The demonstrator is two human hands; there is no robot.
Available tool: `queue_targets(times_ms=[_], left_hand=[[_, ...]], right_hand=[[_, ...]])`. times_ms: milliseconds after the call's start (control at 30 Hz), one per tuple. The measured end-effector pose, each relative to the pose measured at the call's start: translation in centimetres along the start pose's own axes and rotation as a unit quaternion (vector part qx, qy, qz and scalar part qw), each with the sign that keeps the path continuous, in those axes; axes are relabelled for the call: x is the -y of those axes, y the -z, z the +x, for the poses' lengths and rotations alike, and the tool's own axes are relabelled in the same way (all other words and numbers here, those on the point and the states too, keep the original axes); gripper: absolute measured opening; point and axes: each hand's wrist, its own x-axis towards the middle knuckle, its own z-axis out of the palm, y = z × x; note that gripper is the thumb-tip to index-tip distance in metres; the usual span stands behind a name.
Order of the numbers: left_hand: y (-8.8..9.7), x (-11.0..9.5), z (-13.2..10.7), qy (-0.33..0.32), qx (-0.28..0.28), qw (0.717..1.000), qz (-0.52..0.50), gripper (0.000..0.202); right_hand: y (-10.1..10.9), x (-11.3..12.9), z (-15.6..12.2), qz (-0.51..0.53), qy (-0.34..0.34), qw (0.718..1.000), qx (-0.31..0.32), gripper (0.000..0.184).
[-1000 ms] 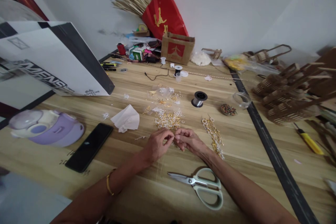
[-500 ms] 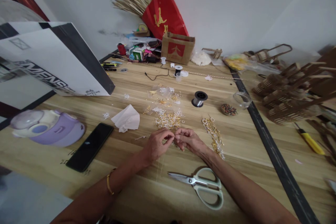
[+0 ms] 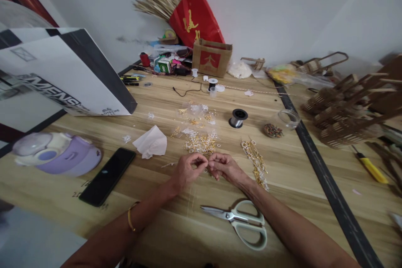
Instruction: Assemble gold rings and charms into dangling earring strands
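1. Left hand and right hand were held centre-frame, fingers pinched narrow; anything gripped could not be made out
2. Gold-and-silver pieces were heaped just above
3. Scissors were laid lower centre

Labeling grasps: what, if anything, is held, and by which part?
Can't be told. Left hand and right hand pinch close together near the gold-and-silver pile; anything between the hands is too small to make out.
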Motion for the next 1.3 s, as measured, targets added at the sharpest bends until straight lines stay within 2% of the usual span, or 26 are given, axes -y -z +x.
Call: queue_targets(times_ms=[533,833,1000,1167,1300], left_hand=[[0.0,0.2,0.1,0.013,0.005,1.000,-0.013,0.005],[-0.2,1.2,0.0,-0.100,-0.023,0.991,0.085,0.005],[0.0,1.4,0.0,-0.142,-0.012,0.983,0.116,0.009],[0.3,1.1,0.3,-0.098,-0.019,0.991,0.093,0.008],[0.3,1.1,0.5,-0.010,-0.006,1.000,0.007,0.007]], right_hand=[[0.2,-0.2,0.0,-0.005,0.019,1.000,0.012,0.021],[0.1,-0.3,0.0,0.006,0.034,0.999,0.012,0.019],[0.0,-0.3,0.0,-0.006,0.034,0.999,0.003,0.018],[0.2,-0.2,-0.1,0.012,0.042,0.999,-0.014,0.017],[0.3,0.2,-0.2,0.031,0.042,0.998,-0.037,0.017]])
